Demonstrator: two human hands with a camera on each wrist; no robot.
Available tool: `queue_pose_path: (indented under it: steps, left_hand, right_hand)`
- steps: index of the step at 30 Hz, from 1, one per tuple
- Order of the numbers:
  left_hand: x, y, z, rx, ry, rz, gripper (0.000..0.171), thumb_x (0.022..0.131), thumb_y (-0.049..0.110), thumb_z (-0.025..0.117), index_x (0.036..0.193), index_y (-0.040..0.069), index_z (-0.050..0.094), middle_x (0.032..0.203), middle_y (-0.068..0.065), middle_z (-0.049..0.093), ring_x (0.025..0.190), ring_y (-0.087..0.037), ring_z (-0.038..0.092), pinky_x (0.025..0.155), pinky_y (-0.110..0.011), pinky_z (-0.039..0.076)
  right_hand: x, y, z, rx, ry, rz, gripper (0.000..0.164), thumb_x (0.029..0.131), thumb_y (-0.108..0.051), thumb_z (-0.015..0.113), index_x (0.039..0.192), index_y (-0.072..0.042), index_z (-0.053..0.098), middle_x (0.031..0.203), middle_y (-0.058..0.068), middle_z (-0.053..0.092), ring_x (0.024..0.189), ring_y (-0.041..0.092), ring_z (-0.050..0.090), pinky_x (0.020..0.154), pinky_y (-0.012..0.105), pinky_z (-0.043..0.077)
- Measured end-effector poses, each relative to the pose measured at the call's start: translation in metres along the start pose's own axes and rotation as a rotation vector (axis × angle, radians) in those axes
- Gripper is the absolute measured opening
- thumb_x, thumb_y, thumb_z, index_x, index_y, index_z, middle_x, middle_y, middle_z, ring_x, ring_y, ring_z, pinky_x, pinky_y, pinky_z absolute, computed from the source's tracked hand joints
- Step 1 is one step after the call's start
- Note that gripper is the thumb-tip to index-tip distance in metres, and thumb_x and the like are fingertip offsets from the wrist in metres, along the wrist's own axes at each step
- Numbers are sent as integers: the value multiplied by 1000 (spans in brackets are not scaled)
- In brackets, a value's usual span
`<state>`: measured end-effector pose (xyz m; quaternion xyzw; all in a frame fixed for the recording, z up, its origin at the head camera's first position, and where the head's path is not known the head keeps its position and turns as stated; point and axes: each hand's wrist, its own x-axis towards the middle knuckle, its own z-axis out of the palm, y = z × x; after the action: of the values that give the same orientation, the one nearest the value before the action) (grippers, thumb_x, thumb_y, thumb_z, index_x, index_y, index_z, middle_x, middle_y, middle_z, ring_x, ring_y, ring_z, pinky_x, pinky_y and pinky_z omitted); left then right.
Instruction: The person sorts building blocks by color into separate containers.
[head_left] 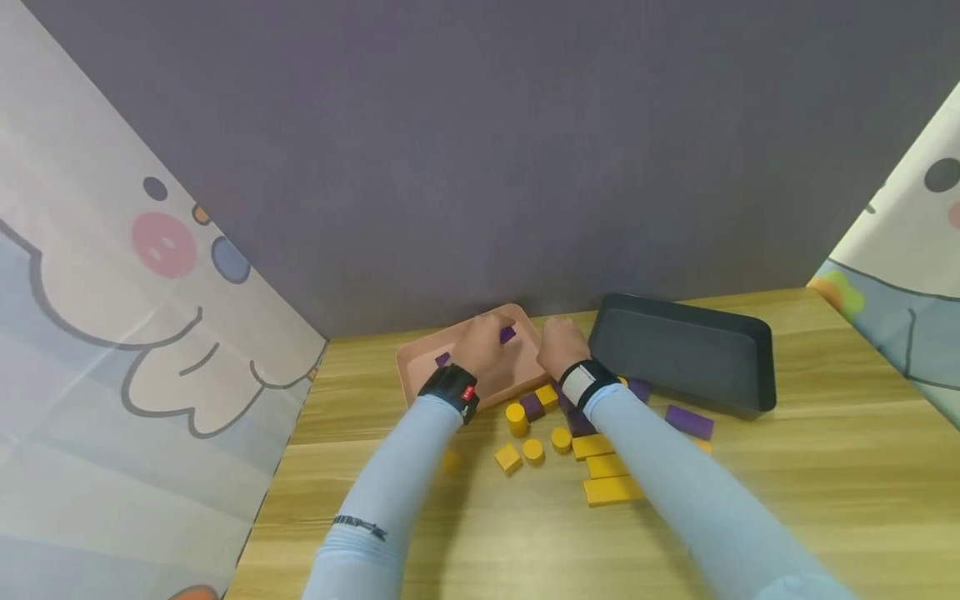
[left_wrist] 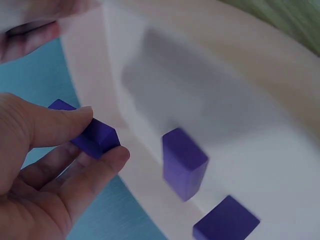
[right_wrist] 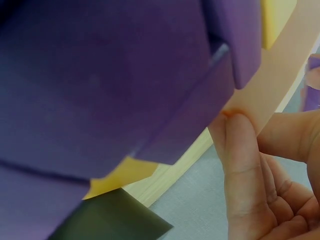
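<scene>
My left hand (head_left: 482,346) is over the pink tray (head_left: 408,379). Between its thumb and fingers it pinches a small purple block (left_wrist: 102,136), seen near the tray's wall in the left wrist view. Inside the tray are two more purple blocks, one standing tall (left_wrist: 182,165) and one lower block (left_wrist: 227,220). My right hand (head_left: 562,346) is at the tray's right end; in the right wrist view its thumb and index finger (right_wrist: 241,150) pinch the tray's rim.
A dark grey tray (head_left: 678,354) stands at the right. In front of the trays lie yellow cylinders (head_left: 517,419), a yellow cube (head_left: 507,458), yellow bars (head_left: 611,490) and a purple cylinder (head_left: 690,422). A grey panel (head_left: 525,167) rises behind.
</scene>
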<state>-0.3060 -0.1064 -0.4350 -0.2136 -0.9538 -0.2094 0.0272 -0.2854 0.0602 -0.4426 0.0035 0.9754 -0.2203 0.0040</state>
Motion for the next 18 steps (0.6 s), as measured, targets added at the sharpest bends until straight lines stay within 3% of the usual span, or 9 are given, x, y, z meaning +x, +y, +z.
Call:
queue_pose_path:
  steps: [8, 13, 18]
  left_hand:
    - [3, 3, 6, 68, -45, -43, 36, 98, 0, 67, 133, 9, 72, 133, -9, 73, 125, -27, 69, 109, -40, 54]
    - [5, 2, 10, 42, -84, -87, 38, 101, 6, 67, 138, 10, 68, 140, -9, 69, 132, -27, 64, 112, -41, 51]
    - [5, 2, 14, 26, -79, -91, 40, 101, 10, 67, 141, 8, 65, 142, -11, 68, 133, -29, 63, 113, -42, 50]
  right_hand:
    - [0, -2, 1, -19, 19, -8, 20, 87, -4, 78, 105, 2, 73, 92, 17, 76, 77, 28, 70, 81, 42, 65]
    - [-1, -2, 1, -27, 13, 2, 22, 87, -5, 79, 108, 2, 73, 96, 17, 77, 81, 28, 72, 84, 43, 65]
    - [0, -2, 3, -33, 16, -4, 21, 87, -5, 79, 106, 2, 73, 94, 16, 77, 81, 28, 72, 84, 42, 65]
